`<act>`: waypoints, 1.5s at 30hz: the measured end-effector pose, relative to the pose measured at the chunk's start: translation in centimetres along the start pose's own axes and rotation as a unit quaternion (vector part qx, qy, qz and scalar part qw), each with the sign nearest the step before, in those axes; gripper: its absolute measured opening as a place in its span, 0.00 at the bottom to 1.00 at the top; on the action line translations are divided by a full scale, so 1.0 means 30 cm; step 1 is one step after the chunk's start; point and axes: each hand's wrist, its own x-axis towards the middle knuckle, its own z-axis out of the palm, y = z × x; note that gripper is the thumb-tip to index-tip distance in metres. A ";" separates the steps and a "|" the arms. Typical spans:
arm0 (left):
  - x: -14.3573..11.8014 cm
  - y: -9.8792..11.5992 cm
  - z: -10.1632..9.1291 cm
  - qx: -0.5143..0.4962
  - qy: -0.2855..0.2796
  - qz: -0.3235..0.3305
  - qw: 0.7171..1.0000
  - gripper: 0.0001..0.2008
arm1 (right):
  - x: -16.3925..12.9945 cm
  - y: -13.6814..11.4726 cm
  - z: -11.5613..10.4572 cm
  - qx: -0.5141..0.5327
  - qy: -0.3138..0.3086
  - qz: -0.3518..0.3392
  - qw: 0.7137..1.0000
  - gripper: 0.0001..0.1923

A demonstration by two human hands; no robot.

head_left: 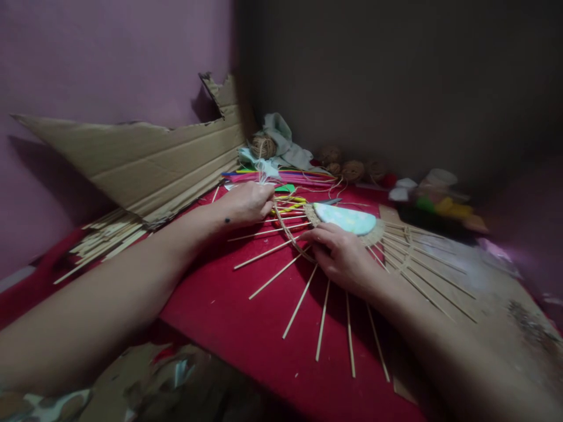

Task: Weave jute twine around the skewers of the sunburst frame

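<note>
Head view: both hands worked a strand through a sunburst of wooden sticks on a red cloth.

Head view, findings: the left hand [247, 203] was closed in a pinch on a pale twine strand [288, 230], drawn taut outward, apparently to tension the weave. The right hand [341, 255] lay flat, fingers spread and pressed on the sticks [323, 319], seemingly to pin the frame against that pull. The sticks fanned out from a woven hub topped by a pale blue-green disc [346, 218], lying just beyond the right hand on the red cloth [229, 310]. A torn cardboard sheet [145, 164] leaned on the wall to the left, spare sticks [105, 234] bundled beneath it. Twine balls [347, 169] and coloured strips [281, 176] sat behind, within reach.
</note>
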 end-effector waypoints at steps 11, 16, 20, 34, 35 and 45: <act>-0.015 0.014 -0.032 0.001 -0.009 -0.009 1.000 0.14 | -0.008 -0.026 0.004 -0.146 -0.044 -0.083 0.985 0.17; -0.020 -0.024 -0.073 -0.077 -0.006 -0.008 0.997 0.10 | -0.007 -0.033 0.010 -0.167 -0.038 -0.086 0.981 0.16; -0.028 -0.055 -0.116 -0.136 0.000 -0.030 0.990 0.09 | 0.004 -0.043 -0.002 -0.156 -0.049 -0.081 0.983 0.16; -0.014 -0.078 -0.057 -0.094 0.024 -0.035 0.995 0.09 | 0.203 -0.055 0.049 -0.025 0.008 0.016 1.000 0.08; -0.014 -0.081 -0.057 -0.095 0.029 -0.029 0.995 0.09 | 0.204 -0.056 0.064 -0.028 0.015 0.014 0.999 0.08; -0.061 -0.120 -0.164 -0.115 -0.152 -0.029 0.981 0.07 | 0.166 -0.033 0.119 -0.051 0.039 -0.041 0.997 0.05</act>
